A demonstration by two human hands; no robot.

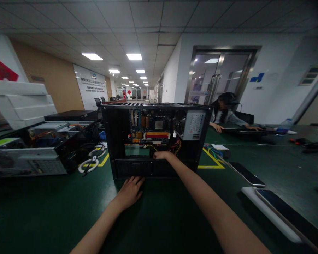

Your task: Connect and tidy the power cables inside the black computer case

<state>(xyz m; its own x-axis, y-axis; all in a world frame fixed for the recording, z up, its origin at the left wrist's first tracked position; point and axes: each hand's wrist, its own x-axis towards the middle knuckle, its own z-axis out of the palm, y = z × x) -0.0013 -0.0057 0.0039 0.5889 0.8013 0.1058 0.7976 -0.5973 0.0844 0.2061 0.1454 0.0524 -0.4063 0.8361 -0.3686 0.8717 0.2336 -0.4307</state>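
Indoors, right hand (161, 155) in uncovered case (145, 167), its grip impossible to tell, left hand (131, 192) spread flat, fingers loose, on tabletop (159, 218).

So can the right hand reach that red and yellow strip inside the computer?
Probably yes: the right hand is at the open side of the computer case, just below the strip; only a thin yellow wire seems near the way.

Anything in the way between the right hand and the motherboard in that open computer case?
Possibly a thin yellow cable: in this view it shows just above the right hand, below the motherboard. Depth is unclear, so I can't say whether it truly blocks.
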